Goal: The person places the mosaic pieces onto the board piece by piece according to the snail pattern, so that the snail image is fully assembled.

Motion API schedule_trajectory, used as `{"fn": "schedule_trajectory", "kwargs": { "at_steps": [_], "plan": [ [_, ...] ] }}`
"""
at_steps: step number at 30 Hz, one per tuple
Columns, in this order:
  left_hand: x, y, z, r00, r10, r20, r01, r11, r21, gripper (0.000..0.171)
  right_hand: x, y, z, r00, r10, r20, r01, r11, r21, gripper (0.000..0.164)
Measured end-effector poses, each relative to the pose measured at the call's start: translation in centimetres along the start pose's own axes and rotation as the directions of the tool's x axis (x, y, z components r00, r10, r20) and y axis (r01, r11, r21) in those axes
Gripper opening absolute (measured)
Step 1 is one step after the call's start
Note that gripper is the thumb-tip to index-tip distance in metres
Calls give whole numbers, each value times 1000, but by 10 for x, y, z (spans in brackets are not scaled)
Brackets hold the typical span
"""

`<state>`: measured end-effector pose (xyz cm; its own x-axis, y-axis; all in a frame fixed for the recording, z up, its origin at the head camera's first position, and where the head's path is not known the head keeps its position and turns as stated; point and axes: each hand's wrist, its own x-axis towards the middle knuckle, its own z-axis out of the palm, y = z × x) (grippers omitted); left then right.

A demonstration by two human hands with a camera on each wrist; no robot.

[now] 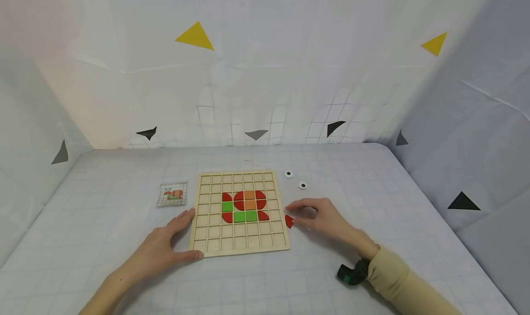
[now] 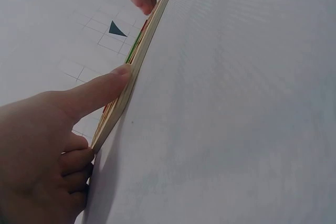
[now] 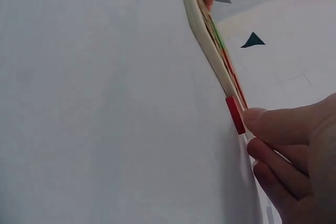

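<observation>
A square wooden grid board point(image 1: 215, 246) lies flat, with red, green and orange pieces set in its middle cells. My left hand point(image 1: 159, 246) holds the board at its left side, the thumb at the front left corner and the fingers against the left edge. In the left wrist view that thumb point(image 2: 100, 92) presses on the board's rim. At the board's right edge lies a loose red piece point(image 1: 289, 221) with a curved side. My right hand point(image 1: 325, 218) touches it with the thumb; the index fingertip is apart from it, near the board. The red piece point(image 3: 235, 115) also shows in the right wrist view.
Left of the board lies a small card point(image 1: 172, 195) with a coloured pattern on a grid. Two round white eye pieces, one point(image 1: 288, 174) farther back and one point(image 1: 302, 185) nearer, lie beyond the right hand. White cloth walls point(image 1: 265, 85) enclose the table point(image 1: 265, 283).
</observation>
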<state>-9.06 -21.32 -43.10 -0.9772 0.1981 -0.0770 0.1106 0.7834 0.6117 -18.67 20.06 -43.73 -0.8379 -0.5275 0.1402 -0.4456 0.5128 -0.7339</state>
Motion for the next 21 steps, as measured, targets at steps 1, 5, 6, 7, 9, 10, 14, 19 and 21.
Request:
{"fn": "schedule_trajectory", "kwargs": {
  "at_steps": [1, 5, 6, 7, 9, 10, 14, 19, 21],
  "plan": [
    [0, 0, 0, 1000, -3, 1, 3, 1000, 2, 108, -1, 2, 1, 1000, -8, 3, 8, 1000, -5, 35],
    [1, 0, 0, 1000, -5, 6, 5, 1000, -4, 109, -2, 11, 5, 997, -78, 1, 78, 997, -10, 38],
    [1, 0, 0, 1000, -4, 6, 4, 1000, -3, 109, -2, 12, 6, 996, -94, 0, 94, 995, -11, 38],
    [1, 0, 0, 1000, -4, 6, 4, 1000, -2, 109, -2, 14, 7, 994, -105, -1, 105, 994, -9, 38],
    [1, 0, 0, 1000, -4, 7, 4, 1000, -1, 109, -2, 15, 8, 992, -128, -7, 128, 992, -2, 37],
    [1, 0, 0, 1000, -5, 6, 5, 1000, 0, 109, -2, 16, 8, 990, -139, -11, 139, 990, -1, 37],
    [1, 0, 0, 1000, -11, 7, 11, 1000, 3, 109, -2, 17, 9, 984, -178, -30, 178, 984, -3, 34],
    [1, -1, 0, 1000, -18, 4, 18, 1000, 5, 109, -2, 19, 9, 976, -208, -69, 206, 978, -27, 31],
    [0, -1, 0, 1000, -20, 3, 20, 1000, 3, 109, -2, 19, 10, 974, -211, -86, 208, 977, -37, 30]
  ]
}}
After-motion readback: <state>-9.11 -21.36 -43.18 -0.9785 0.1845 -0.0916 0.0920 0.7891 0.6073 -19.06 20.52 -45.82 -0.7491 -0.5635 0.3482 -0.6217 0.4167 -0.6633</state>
